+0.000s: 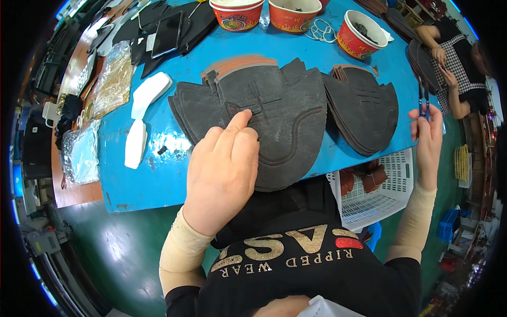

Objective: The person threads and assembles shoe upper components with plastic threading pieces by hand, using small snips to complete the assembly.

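Note:
My left hand rests over a stack of dark grey, leather-like cut panels on the table. Its forefinger reaches onto the top panel beside cross-shaped marks, while the other fingers are curled and the thumb is hidden. Whether anything is pinched there does not show. Stitch-like curved lines run across that panel, and its far edge is orange-brown. Off to the right, my right hand grips a slim blue two-pronged tool, prongs upward; tweezers or snips, I cannot tell. Between the hands lies a second grey stack.
Red paper bowls stand along the far side of the blue table. White curved pieces, plastic bags and a phone lie left. Below the front edge is a white basket. Another person works at right.

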{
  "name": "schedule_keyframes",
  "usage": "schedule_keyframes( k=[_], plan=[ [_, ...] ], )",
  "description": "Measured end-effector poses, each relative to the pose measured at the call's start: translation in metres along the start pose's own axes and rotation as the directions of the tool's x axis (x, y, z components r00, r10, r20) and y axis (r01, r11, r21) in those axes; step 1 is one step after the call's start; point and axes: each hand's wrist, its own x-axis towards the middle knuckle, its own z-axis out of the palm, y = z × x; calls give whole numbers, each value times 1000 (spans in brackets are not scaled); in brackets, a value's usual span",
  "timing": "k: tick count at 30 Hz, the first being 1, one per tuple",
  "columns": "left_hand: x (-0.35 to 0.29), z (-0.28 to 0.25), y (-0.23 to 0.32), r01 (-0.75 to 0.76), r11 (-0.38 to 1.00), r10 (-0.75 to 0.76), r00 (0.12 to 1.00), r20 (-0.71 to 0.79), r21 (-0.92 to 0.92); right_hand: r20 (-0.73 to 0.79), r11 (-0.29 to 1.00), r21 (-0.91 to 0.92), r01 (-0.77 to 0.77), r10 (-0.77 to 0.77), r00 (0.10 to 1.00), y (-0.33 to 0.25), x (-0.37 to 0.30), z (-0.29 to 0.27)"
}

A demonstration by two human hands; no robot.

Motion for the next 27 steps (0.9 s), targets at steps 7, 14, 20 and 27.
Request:
schedule_keyframes(
  k=[7, 14, 20, 27],
  plan=[
    [-7, 4, -3, 13, 1000, -13, 1000, -10, -16, 883, 729, 70, -681, 272, 383, -134, -35, 105],
    [-9, 8, -1, 4, 996, 1, 998, -62, 85, 867, 640, -93, -763, 429, 254, -165, -28, 129],
    [-11, 12, -4, 12, 998, -9, 999, -40, 66, 874, 620, -115, -776, 434, 217, -159, -26, 136],
    [-11, 13, -4, 20, 998, -17, 999, -47, 55, 840, 625, -153, -766, 490, 232, -163, -26, 140]
  ],
)
